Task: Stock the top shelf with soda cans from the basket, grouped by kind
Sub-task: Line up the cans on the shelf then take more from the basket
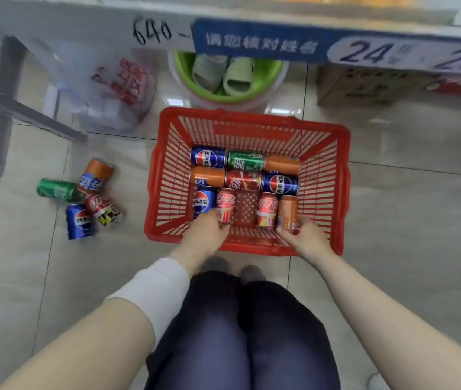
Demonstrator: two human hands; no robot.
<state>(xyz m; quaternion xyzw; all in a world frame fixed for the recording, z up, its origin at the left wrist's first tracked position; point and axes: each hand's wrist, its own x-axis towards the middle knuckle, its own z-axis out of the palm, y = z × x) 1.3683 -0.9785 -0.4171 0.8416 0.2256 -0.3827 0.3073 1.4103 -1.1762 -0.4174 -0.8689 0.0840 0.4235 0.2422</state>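
Note:
A red plastic basket (342,192) stands on the tiled floor in front of my knees, holding several lying cans: blue Pepsi, red cola, orange and green ones. My left hand (205,233) reaches into the near left corner, its fingers curled over the near end of a blue Pepsi can (202,199), with the thumb against the red cola can (226,205) beside it. My right hand (306,236) grips the near end of an orange can (287,211) in the near right corner. Another red cola can (268,209) lies just left of that.
Loose cans lie on the floor to the left: orange (97,175), green (57,190), red (102,208), blue (80,220). Beyond the basket are a green basin with slippers (184,68), a plastic bag (111,88) and a cardboard box (364,85). A shelf edge with a blue label (251,40) runs overhead.

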